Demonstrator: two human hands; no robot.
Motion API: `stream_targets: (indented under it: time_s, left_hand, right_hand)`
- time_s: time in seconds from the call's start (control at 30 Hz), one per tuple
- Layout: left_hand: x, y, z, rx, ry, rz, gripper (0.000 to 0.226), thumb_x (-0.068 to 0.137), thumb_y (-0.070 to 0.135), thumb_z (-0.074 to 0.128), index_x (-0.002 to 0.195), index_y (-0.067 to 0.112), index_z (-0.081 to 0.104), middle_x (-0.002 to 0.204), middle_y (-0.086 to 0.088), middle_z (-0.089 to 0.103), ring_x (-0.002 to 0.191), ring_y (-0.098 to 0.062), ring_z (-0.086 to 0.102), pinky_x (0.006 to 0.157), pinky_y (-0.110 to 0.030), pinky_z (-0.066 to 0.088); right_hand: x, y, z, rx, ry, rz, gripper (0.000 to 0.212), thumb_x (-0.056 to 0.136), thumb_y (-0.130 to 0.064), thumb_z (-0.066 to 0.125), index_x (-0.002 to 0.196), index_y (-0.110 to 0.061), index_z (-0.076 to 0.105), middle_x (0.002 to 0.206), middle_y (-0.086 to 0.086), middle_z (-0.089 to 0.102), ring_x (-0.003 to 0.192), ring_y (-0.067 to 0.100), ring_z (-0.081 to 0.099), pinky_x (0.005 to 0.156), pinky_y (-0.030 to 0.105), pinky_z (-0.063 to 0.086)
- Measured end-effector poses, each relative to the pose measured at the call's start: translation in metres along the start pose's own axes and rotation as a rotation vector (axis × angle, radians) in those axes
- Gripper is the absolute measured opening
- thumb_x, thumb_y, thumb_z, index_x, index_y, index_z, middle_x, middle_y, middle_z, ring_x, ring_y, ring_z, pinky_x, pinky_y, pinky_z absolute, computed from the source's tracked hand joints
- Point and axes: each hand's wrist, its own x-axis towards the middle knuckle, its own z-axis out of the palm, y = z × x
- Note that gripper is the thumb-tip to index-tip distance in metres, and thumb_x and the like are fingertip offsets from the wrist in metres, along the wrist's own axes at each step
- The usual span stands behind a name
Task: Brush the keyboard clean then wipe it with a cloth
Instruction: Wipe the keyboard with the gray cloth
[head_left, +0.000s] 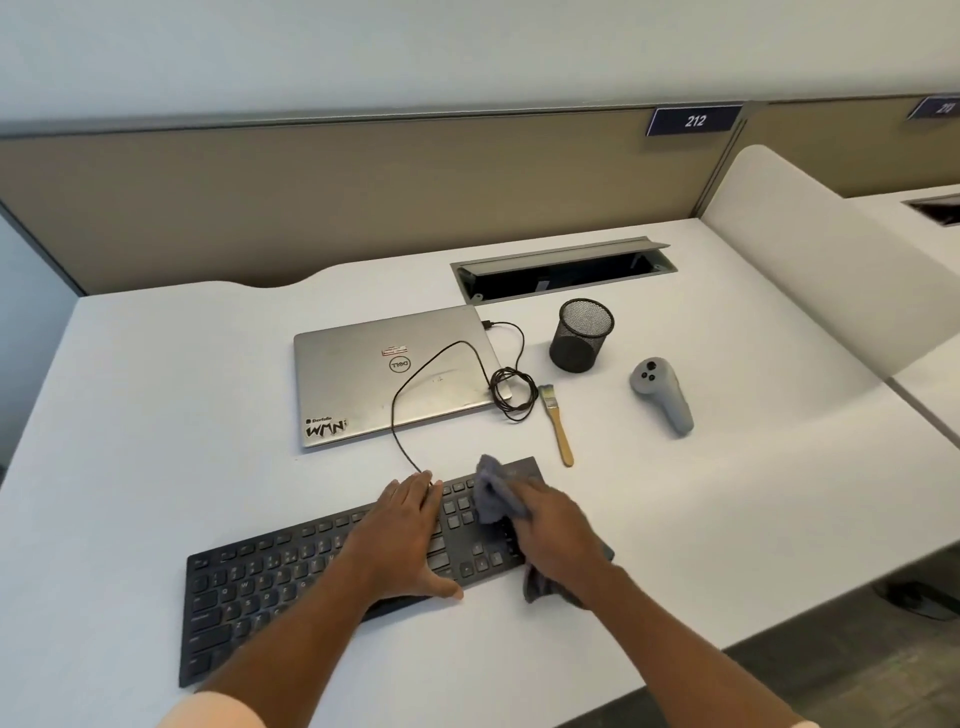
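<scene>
Forearms enter from the bottom edge, with pale sleeves just showing. On the desk (156, 415) the keyboard (249, 587) lies at a slant, its left end nearest the camera and its right end further off.

Left hand (410, 540): laid flat on the middle keys, fingers straight and slightly spread, thumb out along the near edge. It holds nothing and appears to be steadying the board.

Cloth (493, 493): bunched, grey-blue, on the right-hand key block, with one end sticking out ahead of the fingers and a tail trailing off the near edge by the wrist.

Right hand (556, 540): closed over the cloth, gripping it against the keys. Judgement: the wiping step is in hand, and the keys to the left of the hands look not yet reached.

Brush (557, 423): lying loose on the desk just beyond the keyboard's far right corner, not in use.

Risks noted:
- The cable (394, 415) runs from the far edge by the left fingertips over the laptop (384, 374). A shove of the board could drag it.
- Loose cloth may catch a key edge and lift a cap if pulled hard.
- A long stroke rightward could knock the brush.
- Keys under the left palm go unwiped unless that hand shifts.

The mesh cup (582, 338) and controller (662, 395) stand well apart, so they are no concern.
</scene>
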Motion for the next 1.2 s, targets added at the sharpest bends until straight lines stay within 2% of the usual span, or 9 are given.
stream_targets:
  time_s: [0.1, 0.17, 0.27, 0.4, 0.53, 0.7, 0.83, 1.0, 1.2]
  left_hand:
    - [0.01, 0.018, -0.006, 0.06, 0.005, 0.003, 0.134, 0.063, 0.094, 0.05, 0.159, 0.012, 0.006, 0.166, -0.014, 0.003, 0.152, -0.029, 0.006, 0.124, -0.047, -0.001]
    - [0.018, 0.033, -0.009, 0.058, -0.025, 0.005, 0.134, 0.065, 0.089, 0.058, 0.159, 0.012, 0.002, 0.166, -0.013, 0.003, 0.153, -0.027, 0.004, 0.124, -0.049, 0.001]
    - [0.026, 0.046, -0.008, 0.057, -0.074, -0.006, 0.136, 0.066, 0.084, 0.063, 0.159, 0.011, -0.003, 0.167, -0.012, 0.001, 0.153, -0.027, 0.003, 0.124, -0.05, 0.003]
    - [0.017, 0.045, -0.004, 0.056, -0.108, -0.072, 0.137, 0.066, 0.083, 0.064, 0.158, 0.012, -0.008, 0.166, -0.014, -0.008, 0.153, -0.03, -0.004, 0.124, -0.051, 0.001]
    - [-0.021, 0.014, 0.0, 0.097, -0.165, -0.181, 0.142, 0.061, 0.089, 0.061, 0.158, 0.016, -0.013, 0.166, -0.014, -0.011, 0.153, -0.033, -0.005, 0.122, -0.053, -0.003]
    - [-0.051, -0.026, -0.002, 0.127, -0.201, -0.185, 0.136, 0.067, 0.081, 0.066, 0.158, 0.018, -0.013, 0.167, -0.013, -0.002, 0.153, -0.03, 0.005, 0.123, -0.053, 0.0]
    - [-0.05, -0.036, -0.016, 0.074, -0.237, -0.127, 0.131, 0.068, 0.069, 0.072, 0.158, 0.025, -0.011, 0.163, -0.018, 0.007, 0.148, -0.036, 0.014, 0.123, -0.05, 0.012]
    - [-0.039, -0.056, -0.041, -0.138, -0.356, -0.109, 0.125, 0.07, 0.054, 0.078, 0.158, 0.033, -0.008, 0.16, -0.01, 0.02, 0.14, -0.03, 0.03, 0.112, -0.047, 0.036]
    - [-0.029, -0.069, -0.056, -0.285, -0.418, -0.129, 0.122, 0.069, 0.055, 0.082, 0.159, 0.031, 0.003, 0.161, -0.003, 0.029, 0.142, -0.025, 0.035, 0.113, -0.047, 0.035]
  right_hand:
    - [-0.003, 0.018, -0.036, 0.169, 0.281, 0.151, 0.027, 0.093, -0.007, 0.057, 0.118, -0.008, 0.069, 0.121, 0.003, 0.062, 0.085, 0.013, 0.062, 0.071, 0.002, 0.041]
    - [-0.004, 0.034, -0.057, 0.196, 0.385, 0.333, 0.008, 0.092, -0.008, 0.058, 0.095, -0.004, 0.064, 0.104, 0.008, 0.058, 0.074, 0.015, 0.056, 0.063, 0.013, 0.04]
    - [-0.006, 0.061, -0.077, 0.204, 0.36, 0.461, 0.009, 0.091, -0.009, 0.056, 0.082, -0.008, 0.055, 0.084, 0.01, 0.058, 0.079, 0.03, 0.056, 0.061, 0.032, 0.037]
    - [-0.018, 0.086, -0.076, 0.028, 0.418, 0.471, 0.019, 0.094, -0.011, 0.056, 0.11, -0.004, 0.063, 0.109, 0.016, 0.058, 0.085, 0.036, 0.06, 0.07, 0.037, 0.047]
    - [-0.042, 0.088, -0.034, -0.322, 0.236, 0.353, 0.045, 0.093, -0.02, 0.062, 0.138, -0.018, 0.06, 0.127, 0.016, 0.061, 0.101, 0.04, 0.061, 0.079, 0.044, 0.054]
    - [-0.072, 0.051, 0.024, -0.406, 0.239, 0.192, 0.055, 0.08, -0.021, 0.081, 0.132, -0.015, 0.066, 0.119, 0.018, 0.069, 0.095, 0.041, 0.065, 0.073, 0.049, 0.058]
    - [-0.06, 0.065, 0.005, -0.387, 0.303, 0.194, 0.046, 0.087, -0.014, 0.073, 0.132, -0.012, 0.065, 0.1, 0.023, 0.07, 0.079, 0.044, 0.061, 0.063, 0.046, 0.052]
    - [-0.056, 0.087, 0.003, -0.392, 0.363, 0.306, 0.05, 0.1, -0.026, 0.052, 0.15, -0.024, 0.045, 0.138, 0.021, 0.055, 0.11, 0.045, 0.053, 0.091, 0.056, 0.047]
    - [-0.062, -0.031, 0.106, -0.326, 0.29, 0.131, 0.031, 0.094, -0.022, 0.061, 0.115, 0.0, 0.069, 0.12, 0.021, 0.068, 0.115, 0.044, 0.058, 0.097, 0.055, 0.049]
